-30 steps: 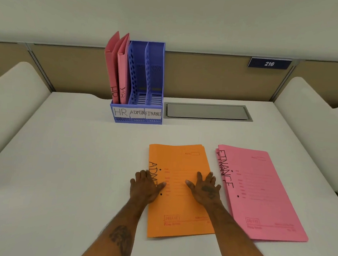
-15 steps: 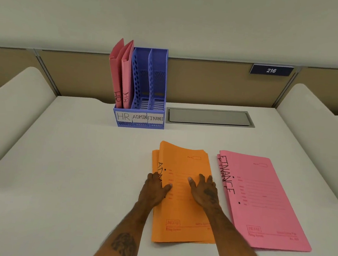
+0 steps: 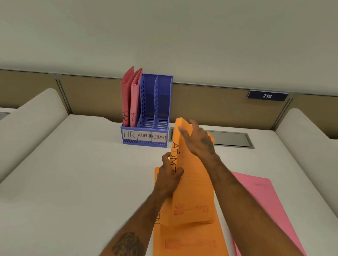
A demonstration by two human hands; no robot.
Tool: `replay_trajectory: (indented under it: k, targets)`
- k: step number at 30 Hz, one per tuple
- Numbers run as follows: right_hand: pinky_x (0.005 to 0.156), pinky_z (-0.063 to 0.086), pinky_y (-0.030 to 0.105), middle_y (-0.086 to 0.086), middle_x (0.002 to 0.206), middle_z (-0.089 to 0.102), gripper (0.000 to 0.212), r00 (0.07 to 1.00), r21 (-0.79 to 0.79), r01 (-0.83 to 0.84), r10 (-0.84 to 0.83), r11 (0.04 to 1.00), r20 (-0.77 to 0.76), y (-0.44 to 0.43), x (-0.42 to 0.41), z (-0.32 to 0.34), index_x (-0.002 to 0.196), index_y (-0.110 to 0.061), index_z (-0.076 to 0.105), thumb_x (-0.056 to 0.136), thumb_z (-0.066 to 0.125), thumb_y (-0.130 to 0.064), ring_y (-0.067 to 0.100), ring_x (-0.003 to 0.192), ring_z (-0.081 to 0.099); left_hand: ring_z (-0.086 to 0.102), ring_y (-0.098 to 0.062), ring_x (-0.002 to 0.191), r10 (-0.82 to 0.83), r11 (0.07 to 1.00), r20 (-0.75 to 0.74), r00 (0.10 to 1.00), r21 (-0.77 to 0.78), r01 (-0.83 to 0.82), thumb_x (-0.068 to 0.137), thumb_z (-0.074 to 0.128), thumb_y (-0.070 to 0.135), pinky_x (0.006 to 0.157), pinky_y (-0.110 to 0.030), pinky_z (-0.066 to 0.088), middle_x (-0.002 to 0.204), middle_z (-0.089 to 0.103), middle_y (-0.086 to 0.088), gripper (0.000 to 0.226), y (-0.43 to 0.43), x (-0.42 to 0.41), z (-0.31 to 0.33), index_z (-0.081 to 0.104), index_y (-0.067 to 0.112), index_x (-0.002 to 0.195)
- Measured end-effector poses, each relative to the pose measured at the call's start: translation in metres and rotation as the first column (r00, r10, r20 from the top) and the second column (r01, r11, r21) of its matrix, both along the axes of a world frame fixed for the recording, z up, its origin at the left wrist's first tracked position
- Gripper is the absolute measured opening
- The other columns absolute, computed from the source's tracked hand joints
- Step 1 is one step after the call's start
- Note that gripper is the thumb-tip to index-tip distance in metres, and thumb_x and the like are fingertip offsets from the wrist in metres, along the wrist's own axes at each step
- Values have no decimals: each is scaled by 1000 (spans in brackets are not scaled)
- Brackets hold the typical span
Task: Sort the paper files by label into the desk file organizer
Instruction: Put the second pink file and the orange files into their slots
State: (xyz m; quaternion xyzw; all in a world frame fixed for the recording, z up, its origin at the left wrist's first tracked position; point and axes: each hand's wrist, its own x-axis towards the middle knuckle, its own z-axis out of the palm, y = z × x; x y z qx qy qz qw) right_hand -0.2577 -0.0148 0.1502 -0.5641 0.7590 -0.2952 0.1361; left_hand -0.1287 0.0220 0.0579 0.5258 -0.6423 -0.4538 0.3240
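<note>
The orange paper file marked "ADMIN" along its spine (image 3: 191, 190) stands tilted in the centre of the frame, its lower edge clear of a second orange paper file (image 3: 187, 248) that lies flat on the white desk (image 3: 69, 180) directly beneath it. The left hand (image 3: 169, 174) grips the spine edge of the tilted file, thumb on the front face and fingers curled behind. The right hand (image 3: 198, 142) rests on the upper front face with fingers extended toward the top corner; it does not visibly clamp the file. A stack of pink paper files (image 3: 269, 206) lies flat at lower right, partly covered by the right forearm. The blue plastic three-slot desk organizer (image 3: 143, 141) stands at upper centre, slots labelled HR, ADMIN and FINANCE. Two pink files marked "HR" (image 3: 128, 100) stand upright in its left slot. A grey recessed hatch (image 3: 234, 139) sits to the right of the organizer.
</note>
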Motion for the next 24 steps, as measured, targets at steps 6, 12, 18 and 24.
replay_trajectory:
  k: [6,12,18,24]
  targets:
    - [76,55,43,8,112,59,55,998,-80,-40,36,996,-48,-29,14,84,123,-18,45,88,49,-60,25,90,62,49,-15,57,102,977,-70,992,-178,-113,85,59,11,57,-47,53,76,52,0,57,-8,-4,42,26,29,128]
    - [79,54,40,13,115,59,62,976,-94,-44,23,995,-215,-45,48,132,120,-9,56,86,53,-60,29,97,62,59,-18,78,159,926,-102,982,-330,-184,87,56,5,67,-46,57,103,55,6,57,-20,11,64,24,32,126]
    - [63,41,28,7,98,63,32,948,-172,-22,-34,985,-316,-55,84,157,99,-9,63,85,60,-37,23,81,57,58,-19,88,168,870,-137,976,-444,-213,88,57,7,72,-47,58,112,53,2,60,-41,32,74,21,32,129]
    - [64,40,29,4,87,51,25,941,-280,-8,-88,960,-327,-79,114,181,90,-8,62,85,58,-32,21,80,54,39,-4,130,3,808,-2,1000,-590,-4,94,45,47,102,-31,39,151,38,1,63,-92,89,94,22,28,149]
